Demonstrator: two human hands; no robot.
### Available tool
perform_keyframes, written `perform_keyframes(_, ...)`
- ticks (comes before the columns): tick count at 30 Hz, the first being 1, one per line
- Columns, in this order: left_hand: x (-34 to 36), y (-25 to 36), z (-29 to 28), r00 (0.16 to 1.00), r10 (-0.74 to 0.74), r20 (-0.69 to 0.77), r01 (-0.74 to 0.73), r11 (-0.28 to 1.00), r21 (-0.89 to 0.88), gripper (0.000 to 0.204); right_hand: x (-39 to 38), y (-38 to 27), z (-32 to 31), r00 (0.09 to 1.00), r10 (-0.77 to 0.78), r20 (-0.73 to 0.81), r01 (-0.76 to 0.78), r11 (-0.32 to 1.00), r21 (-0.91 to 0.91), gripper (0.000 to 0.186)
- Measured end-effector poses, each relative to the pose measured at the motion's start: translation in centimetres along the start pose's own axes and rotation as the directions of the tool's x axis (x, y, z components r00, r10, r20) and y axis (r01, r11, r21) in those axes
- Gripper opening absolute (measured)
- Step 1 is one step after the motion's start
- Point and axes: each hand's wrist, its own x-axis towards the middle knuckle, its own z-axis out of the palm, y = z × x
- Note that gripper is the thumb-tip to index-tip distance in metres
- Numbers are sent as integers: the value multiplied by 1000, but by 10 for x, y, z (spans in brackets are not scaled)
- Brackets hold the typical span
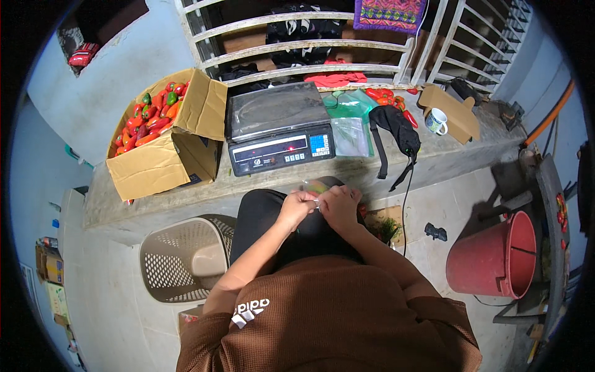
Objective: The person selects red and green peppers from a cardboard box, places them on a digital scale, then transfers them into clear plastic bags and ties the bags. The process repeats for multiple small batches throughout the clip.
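Observation:
Over my lap, both hands pinch a small clear plastic bag (315,186) with something reddish and green showing through it. My left hand (298,208) is closed on the bag's near end. My right hand (339,205) is closed beside it, fingers curled around the plastic, and hides much of the bag. Just beyond my hands, on the concrete ledge, stands a digital scale (279,133) with a bare metal pan. Flat clear plastic bags (351,137) lie to its right, partly on a green plastic bag (353,104).
An open cardboard box (149,162) full of red peppers (149,118) stands left of the scale. A black bag (395,129), mug (436,121) and loose peppers (385,97) sit right. On the floor are a beige basket (180,251) and a red bucket (489,260).

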Motion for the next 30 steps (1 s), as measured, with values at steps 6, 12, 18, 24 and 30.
perform_keyframes(6,1,-5,-9,999,2,35,-6,995,99,9,-2,-1,7,1000,-1,-4,1,1000,-19,9)
perform_keyframes(12,0,-2,-5,993,79,-83,-56,967,249,15,3,0,-4,997,45,70,-51,995,90,10)
perform_keyframes(18,9,-10,-14,984,-57,169,73,994,-87,18,7,-9,-3,999,-54,-9,54,998,-13,7)
perform_keyframes(24,2,-14,-10,979,-83,187,132,955,-266,18,4,-9,2,995,-74,-72,75,997,25,7)
perform_keyframes(30,5,-22,-9,981,-3,196,52,967,-249,18,5,-2,-4,997,-74,31,72,996,47,11)
